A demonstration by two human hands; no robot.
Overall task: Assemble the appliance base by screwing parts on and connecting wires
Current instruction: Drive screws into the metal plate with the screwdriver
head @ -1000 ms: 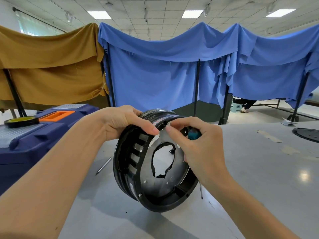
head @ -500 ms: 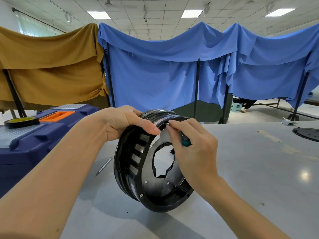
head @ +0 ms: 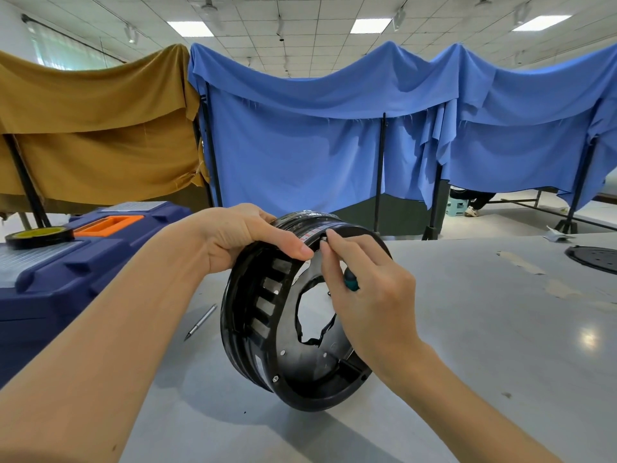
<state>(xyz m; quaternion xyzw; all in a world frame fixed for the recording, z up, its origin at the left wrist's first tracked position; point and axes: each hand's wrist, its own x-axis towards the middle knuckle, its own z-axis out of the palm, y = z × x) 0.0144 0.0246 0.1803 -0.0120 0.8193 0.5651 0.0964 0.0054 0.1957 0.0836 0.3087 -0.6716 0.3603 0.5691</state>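
One black appliance base (head: 267, 372) stands tilted on its rim on the grey desk (head: 484, 329), open side toward the camera. The left grip (head: 240, 238) clasps its top rim, thumb pressed on the inner edge. The right grip (head: 370, 295) is curled round one green-handled screwdriver (head: 351, 283), its fingertips pinched at the same top rim just beside the left thumb (what they pinch is too small to tell). One metal bit (head: 201, 321) lies left of the base, near one blue toolbox (head: 50, 289) carrying one tape roll (head: 40, 236). One black disc (head: 594, 259) sits far right.
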